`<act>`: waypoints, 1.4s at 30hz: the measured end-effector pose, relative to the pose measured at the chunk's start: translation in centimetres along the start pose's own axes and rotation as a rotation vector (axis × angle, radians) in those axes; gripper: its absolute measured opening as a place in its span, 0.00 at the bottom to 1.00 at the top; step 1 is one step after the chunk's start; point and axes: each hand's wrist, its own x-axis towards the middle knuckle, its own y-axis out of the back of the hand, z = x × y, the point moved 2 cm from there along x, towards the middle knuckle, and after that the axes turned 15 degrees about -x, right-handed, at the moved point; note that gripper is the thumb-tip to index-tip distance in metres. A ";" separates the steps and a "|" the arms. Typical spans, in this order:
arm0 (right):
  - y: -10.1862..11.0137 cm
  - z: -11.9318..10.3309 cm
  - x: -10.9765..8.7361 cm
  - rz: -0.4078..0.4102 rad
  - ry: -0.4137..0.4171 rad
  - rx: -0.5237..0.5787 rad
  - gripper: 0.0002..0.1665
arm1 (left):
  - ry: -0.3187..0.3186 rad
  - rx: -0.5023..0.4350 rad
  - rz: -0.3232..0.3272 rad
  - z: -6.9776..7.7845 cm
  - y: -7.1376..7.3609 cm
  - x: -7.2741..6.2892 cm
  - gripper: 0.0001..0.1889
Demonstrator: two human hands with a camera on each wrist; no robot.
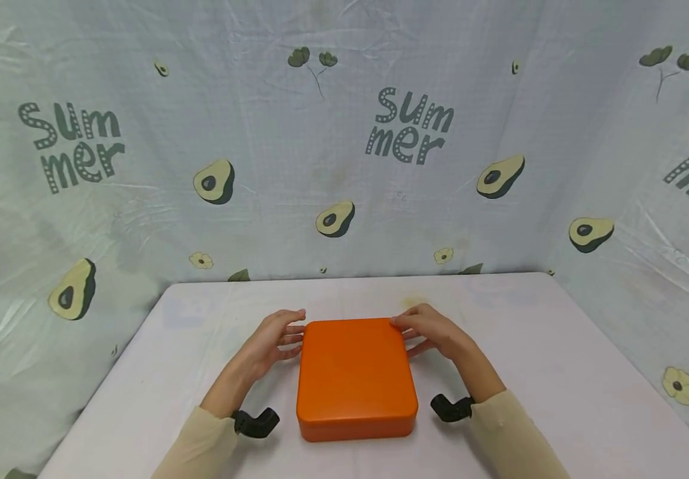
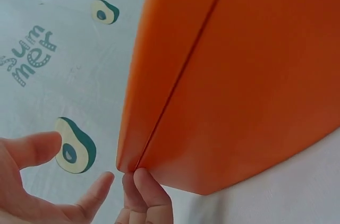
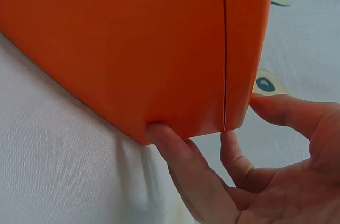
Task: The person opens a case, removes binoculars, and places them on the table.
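A square orange box (image 1: 356, 372) with rounded corners lies flat on the white table. In the left wrist view, a thin dark seam runs along the box's side (image 2: 186, 70), setting off its lid. My left hand (image 1: 272, 342) is at the far left corner; two fingertips touch the box at the seam, while the thumb and another finger stand clear of it. At the far right corner, my right hand (image 1: 431, 329) holds the box, thumb on the lid's edge and fingers (image 3: 180, 155) against the side. What the box contains is hidden.
The white table (image 1: 200, 346) extends around the box. Behind and beside it hangs a pale sheet (image 1: 272, 133) printed with avocados, flowers and lettering. Black curved wrist mounts (image 1: 255, 423) stick out inward from the beige sleeves (image 1: 200, 444), near the box's sides.
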 end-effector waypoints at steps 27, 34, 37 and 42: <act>-0.5 0.1 -0.3 0.026 -0.085 0.049 0.20 | 0.081 -0.142 -0.050 0.5 -0.4 -0.9 0.36; -0.2 0.0 0.0 0.014 -0.083 0.052 0.18 | 0.043 -0.070 -0.075 0.7 -0.2 -1.0 0.34; -0.1 0.1 0.2 -0.007 -0.077 0.061 0.20 | 0.013 0.023 -0.076 0.8 -0.1 -1.1 0.30; -0.1 0.5 0.3 -0.042 -0.072 0.084 0.24 | -0.027 0.124 -0.061 0.5 0.2 -0.7 0.26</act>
